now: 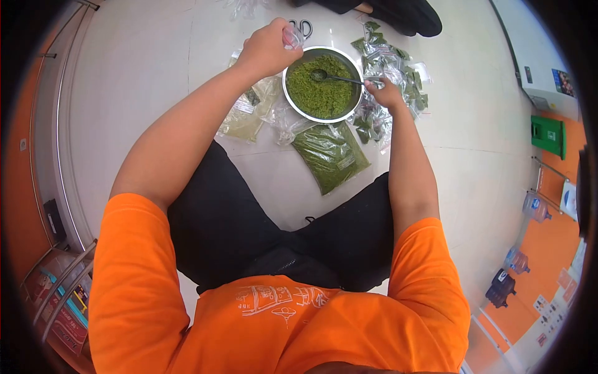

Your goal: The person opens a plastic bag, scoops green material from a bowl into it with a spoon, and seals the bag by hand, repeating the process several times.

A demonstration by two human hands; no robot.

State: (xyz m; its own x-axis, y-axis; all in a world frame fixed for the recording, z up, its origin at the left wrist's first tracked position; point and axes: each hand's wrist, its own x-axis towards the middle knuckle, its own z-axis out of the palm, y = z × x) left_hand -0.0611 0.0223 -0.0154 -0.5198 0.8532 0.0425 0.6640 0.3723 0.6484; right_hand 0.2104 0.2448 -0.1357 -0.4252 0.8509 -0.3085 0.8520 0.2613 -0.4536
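A metal bowl (359, 75) on the floor holds a crumbly green mixture (314, 98). My right hand (386, 93) grips the handle of a black spoon (341, 78), whose scoop rests on the mixture. Just beyond the bowl's upper left rim, my left hand (269, 51) is closed on a small clear plastic bag (293, 37); its fingertips are partly hidden. A large flat bag of green mixture (331, 156) lies below the bowl, toward my legs. Scissors (304, 28) lie above the bowl, beside the small bag.
Many small bags with green contents (398, 75) are heaped right of the bowl. Clear plastic bags (246, 118) lie to its left. A person's dark-clothed leg (398, 15) is at the top. A green bin (548, 137) and water bottles (536, 207) stand far right.
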